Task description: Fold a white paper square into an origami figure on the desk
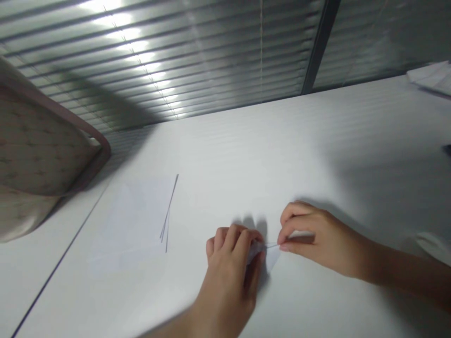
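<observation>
A small white piece of folded paper lies on the white table between my two hands. My left hand has its fingers curled over the paper's left part and pinches it. My right hand pinches the paper's right edge with thumb and fingertips pressed together. Most of the paper is hidden under my left fingers.
A few loose white sheets lie on the table to the left of my hands. A chair back with a brown rim stands at the far left. Closed window blinds run behind the table. More white paper sits at the far right.
</observation>
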`<control>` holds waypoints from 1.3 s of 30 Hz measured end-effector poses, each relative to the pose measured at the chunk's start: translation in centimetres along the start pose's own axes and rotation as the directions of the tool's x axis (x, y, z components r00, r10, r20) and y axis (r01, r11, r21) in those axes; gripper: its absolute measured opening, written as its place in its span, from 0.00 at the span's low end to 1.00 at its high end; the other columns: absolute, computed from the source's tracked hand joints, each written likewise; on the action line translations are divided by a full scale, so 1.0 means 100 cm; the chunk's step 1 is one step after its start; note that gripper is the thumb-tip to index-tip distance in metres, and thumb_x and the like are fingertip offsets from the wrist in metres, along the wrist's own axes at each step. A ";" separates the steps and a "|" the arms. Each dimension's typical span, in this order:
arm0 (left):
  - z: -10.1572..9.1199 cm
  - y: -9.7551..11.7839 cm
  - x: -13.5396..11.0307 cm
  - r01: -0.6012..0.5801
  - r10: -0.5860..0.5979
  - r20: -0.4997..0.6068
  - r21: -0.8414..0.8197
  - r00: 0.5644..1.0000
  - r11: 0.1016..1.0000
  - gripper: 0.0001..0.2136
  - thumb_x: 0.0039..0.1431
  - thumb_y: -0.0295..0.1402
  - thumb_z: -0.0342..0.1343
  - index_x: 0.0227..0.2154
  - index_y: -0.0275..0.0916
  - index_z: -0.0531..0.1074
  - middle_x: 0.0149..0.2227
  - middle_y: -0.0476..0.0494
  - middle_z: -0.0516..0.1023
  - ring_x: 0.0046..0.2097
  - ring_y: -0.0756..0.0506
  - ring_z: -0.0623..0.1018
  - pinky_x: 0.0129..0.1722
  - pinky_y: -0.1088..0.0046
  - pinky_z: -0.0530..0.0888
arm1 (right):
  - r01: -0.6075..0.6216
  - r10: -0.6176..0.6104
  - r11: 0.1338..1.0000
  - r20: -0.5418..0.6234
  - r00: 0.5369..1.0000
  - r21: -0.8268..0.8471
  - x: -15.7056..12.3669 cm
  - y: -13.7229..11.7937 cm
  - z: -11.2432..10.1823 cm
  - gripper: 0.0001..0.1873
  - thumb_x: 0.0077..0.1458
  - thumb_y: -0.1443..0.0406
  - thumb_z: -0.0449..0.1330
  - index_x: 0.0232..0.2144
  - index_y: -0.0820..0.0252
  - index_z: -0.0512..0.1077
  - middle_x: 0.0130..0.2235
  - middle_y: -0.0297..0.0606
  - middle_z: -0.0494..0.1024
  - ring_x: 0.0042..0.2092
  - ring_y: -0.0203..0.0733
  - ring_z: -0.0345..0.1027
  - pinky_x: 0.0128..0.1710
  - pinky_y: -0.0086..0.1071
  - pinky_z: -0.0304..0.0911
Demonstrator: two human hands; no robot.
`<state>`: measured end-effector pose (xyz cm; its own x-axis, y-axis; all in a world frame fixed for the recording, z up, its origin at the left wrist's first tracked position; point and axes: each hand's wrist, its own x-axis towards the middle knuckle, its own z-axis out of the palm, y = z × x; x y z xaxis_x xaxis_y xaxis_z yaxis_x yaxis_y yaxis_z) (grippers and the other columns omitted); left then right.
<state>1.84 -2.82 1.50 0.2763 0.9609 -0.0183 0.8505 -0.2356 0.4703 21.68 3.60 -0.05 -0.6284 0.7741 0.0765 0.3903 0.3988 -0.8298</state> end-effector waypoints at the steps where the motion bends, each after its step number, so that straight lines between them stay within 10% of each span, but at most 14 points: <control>1: 0.000 0.001 0.000 0.001 -0.001 -0.001 0.002 1.000 1.000 0.08 0.61 0.22 0.47 0.39 0.41 0.66 0.40 0.44 0.72 0.39 0.42 0.69 0.37 0.60 0.68 | -0.021 0.021 1.000 -0.025 0.999 0.004 0.001 -0.002 0.002 0.06 0.56 0.71 0.60 0.29 0.56 0.73 0.35 0.33 0.72 0.39 0.36 0.68 0.40 0.31 0.65; 12: 0.010 -0.005 -0.009 -0.231 0.251 -0.193 0.122 0.949 0.965 0.09 0.63 0.23 0.49 0.45 0.34 0.67 0.42 0.40 0.74 0.42 0.41 0.71 0.41 0.62 0.72 | 0.023 -0.053 0.947 -0.086 0.995 -0.320 0.006 0.009 0.021 0.11 0.50 0.67 0.66 0.33 0.54 0.66 0.36 0.31 0.69 0.41 0.42 0.63 0.42 0.38 0.54; 17: 0.007 -0.006 -0.030 -0.387 0.452 -0.081 0.398 0.888 0.832 0.15 0.68 0.24 0.42 0.50 0.26 0.69 0.48 0.36 0.77 0.49 0.40 0.74 0.47 0.65 0.73 | 0.010 -0.036 0.950 -0.077 0.996 -0.312 0.006 0.010 0.021 0.10 0.52 0.65 0.66 0.32 0.54 0.66 0.36 0.30 0.70 0.40 0.41 0.63 0.42 0.38 0.51; 32: 0.022 0.009 -0.050 -0.223 0.368 -0.150 0.571 0.918 0.790 0.20 0.68 0.33 0.42 0.53 0.24 0.69 0.56 0.36 0.71 0.57 0.42 0.73 0.54 0.68 0.70 | 0.060 -0.096 0.944 -0.096 0.991 -0.323 0.006 0.010 0.021 0.08 0.53 0.63 0.65 0.30 0.55 0.68 0.33 0.30 0.70 0.38 0.40 0.63 0.40 0.36 0.51; 39: 0.013 0.004 -0.054 -0.205 0.317 -0.144 0.507 0.938 0.837 0.19 0.67 0.32 0.43 0.56 0.30 0.66 0.59 0.45 0.68 0.60 0.46 0.69 0.66 0.68 0.49 | 0.080 -0.119 0.934 -0.092 0.989 -0.350 0.005 0.013 0.023 0.08 0.54 0.62 0.64 0.29 0.55 0.68 0.32 0.31 0.70 0.37 0.41 0.63 0.39 0.37 0.51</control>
<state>1.26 -8.26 0.65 0.4638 0.8472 0.2590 0.8824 -0.4679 -0.0495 20.30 3.41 -2.35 -0.6058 0.7631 0.2253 0.5494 0.6060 -0.5753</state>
